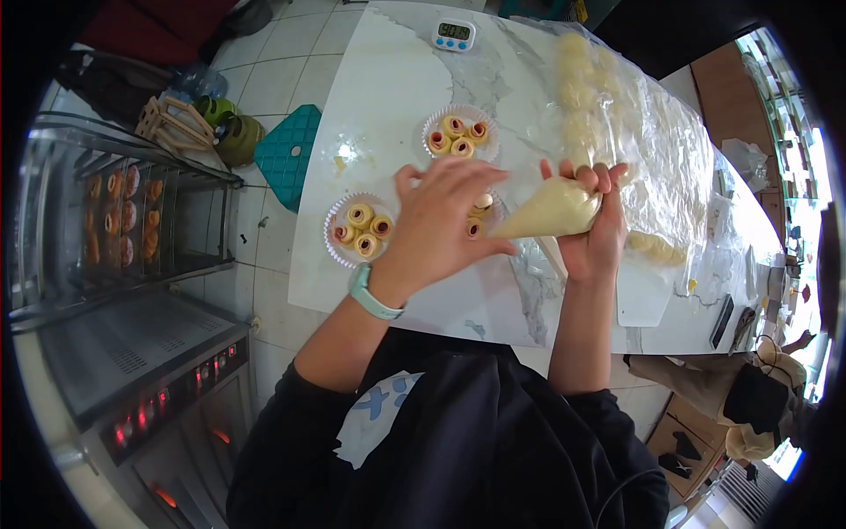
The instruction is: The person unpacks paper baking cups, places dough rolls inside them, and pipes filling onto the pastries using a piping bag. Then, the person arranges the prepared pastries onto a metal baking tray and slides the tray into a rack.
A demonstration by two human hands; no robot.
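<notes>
My right hand (595, 216) is wrapped round a piping bag (548, 210) filled with a pale yellow cream. The bag's narrow end points left, over a paper cup with dough rolls (474, 227) that is partly hidden by my left hand. My left hand (441, 220) hangs above the table with its fingers apart and holds nothing; its thumb is near the bag's tip. A white spot of filling (483, 201) shows on one roll in that cup. Two more paper cups, one on the left (359, 231) and one farther back (460, 132), hold spiral rolls with a pinkish layer.
A digital timer (454, 34) stands at the back of the marble table (388, 79). Dough pieces under plastic sheeting (648, 132) cover the right side. To the left are a glass cabinet of baked goods (123, 212), an oven (176, 370) and a green stool (286, 159).
</notes>
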